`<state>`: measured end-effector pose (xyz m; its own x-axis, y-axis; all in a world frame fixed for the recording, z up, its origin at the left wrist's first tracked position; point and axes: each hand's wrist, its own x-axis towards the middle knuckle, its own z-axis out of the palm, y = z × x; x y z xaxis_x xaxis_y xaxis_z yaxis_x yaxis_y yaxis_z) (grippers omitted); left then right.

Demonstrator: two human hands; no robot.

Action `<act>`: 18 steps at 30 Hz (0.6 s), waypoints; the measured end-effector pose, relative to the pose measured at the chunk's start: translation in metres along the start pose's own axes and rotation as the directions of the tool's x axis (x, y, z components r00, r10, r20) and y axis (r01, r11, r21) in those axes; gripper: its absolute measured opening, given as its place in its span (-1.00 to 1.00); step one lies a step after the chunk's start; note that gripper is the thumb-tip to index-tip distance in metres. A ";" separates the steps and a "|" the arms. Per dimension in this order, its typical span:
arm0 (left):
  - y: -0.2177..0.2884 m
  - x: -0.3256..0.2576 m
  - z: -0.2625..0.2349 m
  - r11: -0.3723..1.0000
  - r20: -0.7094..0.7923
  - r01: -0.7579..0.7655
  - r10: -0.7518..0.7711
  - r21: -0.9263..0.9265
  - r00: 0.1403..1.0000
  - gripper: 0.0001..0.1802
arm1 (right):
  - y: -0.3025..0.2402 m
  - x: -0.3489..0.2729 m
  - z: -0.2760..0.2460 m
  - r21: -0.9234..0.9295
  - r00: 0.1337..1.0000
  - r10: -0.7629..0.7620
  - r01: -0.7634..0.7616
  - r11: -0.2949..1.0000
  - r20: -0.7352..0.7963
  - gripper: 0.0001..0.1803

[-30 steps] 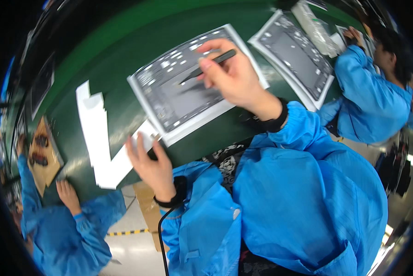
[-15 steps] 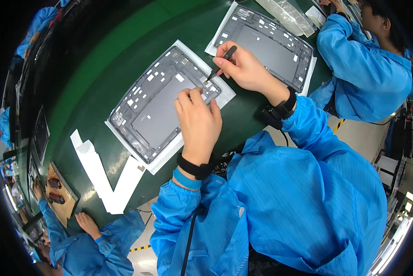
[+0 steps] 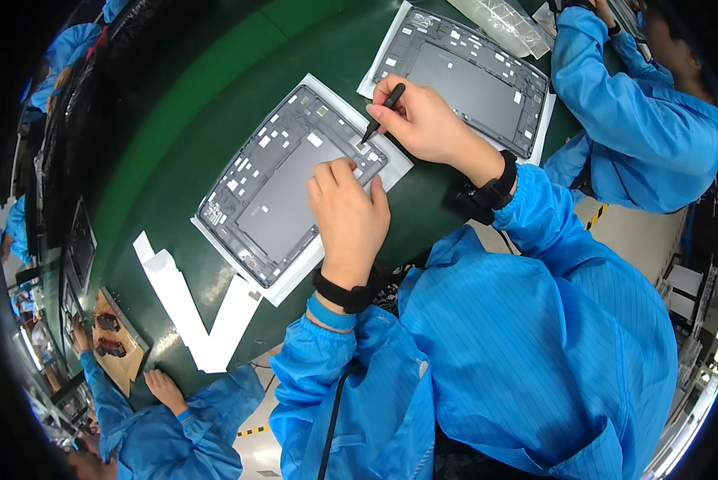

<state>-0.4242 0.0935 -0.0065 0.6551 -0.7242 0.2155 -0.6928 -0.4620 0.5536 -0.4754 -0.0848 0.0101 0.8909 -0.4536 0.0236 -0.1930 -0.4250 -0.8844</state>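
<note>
The green bench [image 3: 175, 204] carries a grey device panel [image 3: 283, 188] on a white sheet [image 3: 395, 164] in front of the person, with a second panel [image 3: 471, 84] beyond its right side. A folded white strip [image 3: 184, 308] lies at the left. The left hand [image 3: 347, 212], which was at that strip a second ago, now rests curled on the panel; whether it pinches anything cannot be told. The right hand [image 3: 427, 124] grips a slim black tool [image 3: 372, 128], then blurred over the panel's middle, now pointed at a small pale patch [image 3: 361, 147] near one corner. Both hands converging suggests fine work there, the left perhaps steadying.
</note>
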 end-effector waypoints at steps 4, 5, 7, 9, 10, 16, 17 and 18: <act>0.009 0.000 0.005 0.952 0.058 -0.113 0.100 0.284 0.993 -0.45 | -0.002 -0.001 -0.002 -0.028 1.000 -0.007 0.008 1.000 0.028 -0.82; 0.011 0.001 0.007 0.948 0.030 -0.096 0.091 0.303 0.995 -0.45 | -0.002 -0.002 -0.004 -0.025 0.998 0.012 -0.010 1.000 0.054 -0.81; 0.011 0.005 0.009 0.915 0.140 -0.126 0.077 0.384 0.987 -0.47 | -0.002 -0.004 -0.004 -0.022 0.997 0.022 -0.020 1.000 0.080 -0.80; 0.011 0.010 0.011 0.899 0.130 -0.156 0.111 0.409 0.985 -0.48 | -0.004 -0.011 -0.002 0.208 0.895 -0.120 0.227 0.951 -0.430 -0.77; 0.011 0.011 0.010 0.889 0.129 -0.164 0.120 0.428 0.984 -0.49 | -0.004 -0.011 -0.010 0.167 0.790 -0.218 0.372 0.913 -0.573 -0.75; -0.040 -0.017 -0.048 0.966 -0.264 0.126 -0.065 0.224 0.962 -0.55 | -0.010 -0.033 -0.013 -0.136 0.971 -0.164 0.141 0.981 -0.174 -0.74; -0.062 -0.022 -0.068 0.935 -0.365 0.294 -0.209 0.195 0.907 -0.54 | -0.011 -0.036 -0.005 -0.301 0.976 -0.176 0.130 0.945 -0.128 -0.75; -0.080 -0.025 -0.080 0.806 -0.423 0.521 -0.383 0.282 0.821 -0.51 | -0.011 -0.037 -0.002 -0.374 1.000 0.006 0.001 0.927 0.016 -0.71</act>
<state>-0.3610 0.1901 0.0079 0.9308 -0.2008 0.3054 -0.3017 -0.8938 0.3317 -0.5066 -0.0649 0.0194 0.8963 -0.4433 0.0109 -0.3322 -0.6876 -0.6456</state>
